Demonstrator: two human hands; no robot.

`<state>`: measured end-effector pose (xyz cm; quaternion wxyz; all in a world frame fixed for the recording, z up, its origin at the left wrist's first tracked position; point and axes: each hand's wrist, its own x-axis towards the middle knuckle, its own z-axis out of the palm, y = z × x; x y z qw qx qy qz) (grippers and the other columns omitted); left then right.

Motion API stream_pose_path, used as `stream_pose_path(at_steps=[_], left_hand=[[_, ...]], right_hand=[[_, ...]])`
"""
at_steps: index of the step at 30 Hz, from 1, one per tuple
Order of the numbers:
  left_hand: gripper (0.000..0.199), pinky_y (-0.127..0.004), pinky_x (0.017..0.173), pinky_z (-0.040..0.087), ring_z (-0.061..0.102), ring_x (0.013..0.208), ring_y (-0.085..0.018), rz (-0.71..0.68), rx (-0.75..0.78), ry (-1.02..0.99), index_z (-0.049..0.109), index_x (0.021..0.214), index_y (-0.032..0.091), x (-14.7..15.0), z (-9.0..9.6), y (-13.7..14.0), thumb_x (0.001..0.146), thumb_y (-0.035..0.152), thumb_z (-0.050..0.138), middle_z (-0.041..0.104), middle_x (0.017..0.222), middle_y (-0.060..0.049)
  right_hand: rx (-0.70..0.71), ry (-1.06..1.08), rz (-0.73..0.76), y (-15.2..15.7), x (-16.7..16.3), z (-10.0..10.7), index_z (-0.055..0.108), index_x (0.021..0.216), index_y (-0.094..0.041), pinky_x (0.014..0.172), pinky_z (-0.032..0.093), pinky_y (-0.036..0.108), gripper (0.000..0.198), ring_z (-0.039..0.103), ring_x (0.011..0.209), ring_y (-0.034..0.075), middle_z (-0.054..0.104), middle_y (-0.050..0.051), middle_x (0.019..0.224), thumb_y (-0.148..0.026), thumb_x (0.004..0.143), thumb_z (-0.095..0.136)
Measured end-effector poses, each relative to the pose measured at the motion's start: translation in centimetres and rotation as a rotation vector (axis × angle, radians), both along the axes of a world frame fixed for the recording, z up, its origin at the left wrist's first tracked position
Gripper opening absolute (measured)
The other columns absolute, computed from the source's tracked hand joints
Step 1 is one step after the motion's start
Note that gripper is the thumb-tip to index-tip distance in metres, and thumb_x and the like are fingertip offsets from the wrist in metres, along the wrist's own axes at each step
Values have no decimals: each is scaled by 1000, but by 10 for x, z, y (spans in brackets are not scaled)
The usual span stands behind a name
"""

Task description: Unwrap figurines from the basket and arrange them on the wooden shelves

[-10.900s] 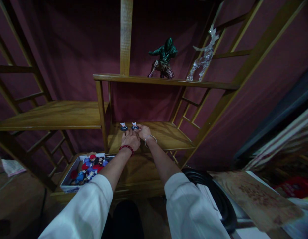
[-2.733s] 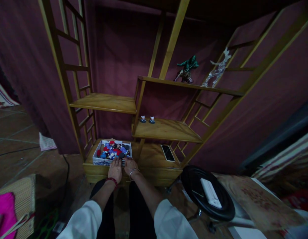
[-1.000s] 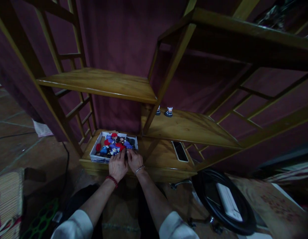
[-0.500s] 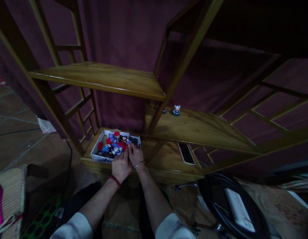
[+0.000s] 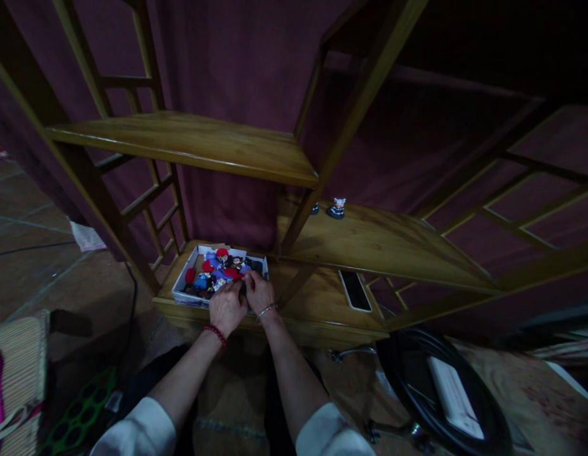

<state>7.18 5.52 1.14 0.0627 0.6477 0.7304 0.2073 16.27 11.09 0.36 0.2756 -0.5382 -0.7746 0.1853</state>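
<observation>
A shallow white box on the bottom wooden shelf is filled with small figurines in red, blue, purple and black. My left hand, with a red bead bracelet at the wrist, reaches over the box's front right edge, its fingers bent inward. Close beside it, my right hand, wearing a silver bangle, bends its fingers at the box's right end. The fingertips meet over the figurines. Whatever they pinch between them is hidden by the knuckles.
On the middle shelf stands a small figurine with a dark base, another partly behind a post. A phone lies on the lower shelf. An upper shelf overhangs the box. A black round seat with a white object is at right.
My left hand has drawn slightly down and left, and its fingers have curled more. My right hand stays nearly in place at the box's right end.
</observation>
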Motion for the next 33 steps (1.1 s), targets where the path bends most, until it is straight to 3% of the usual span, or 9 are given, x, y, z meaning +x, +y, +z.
stream_pose_path(at_steps=[16, 33], left_hand=[[34, -35, 72, 44, 57, 94, -26, 121, -249, 34, 57, 102, 21, -14, 1, 29, 79, 35, 36, 61, 101, -11], [36, -34, 78, 43, 58, 94, -22, 63, -338, -85, 54, 108, 21, -37, -6, 53, 76, 27, 39, 62, 102, -10]], right_hand=[[-86, -94, 18, 12, -6, -11, 60, 102, -24, 79, 45, 22, 26, 61, 87, 13, 67, 1, 96, -20, 83, 43], [-179, -198, 225, 25, -13, -17, 63, 93, -23, 70, 45, 21, 27, 62, 84, 15, 68, 2, 90, -12, 73, 49]])
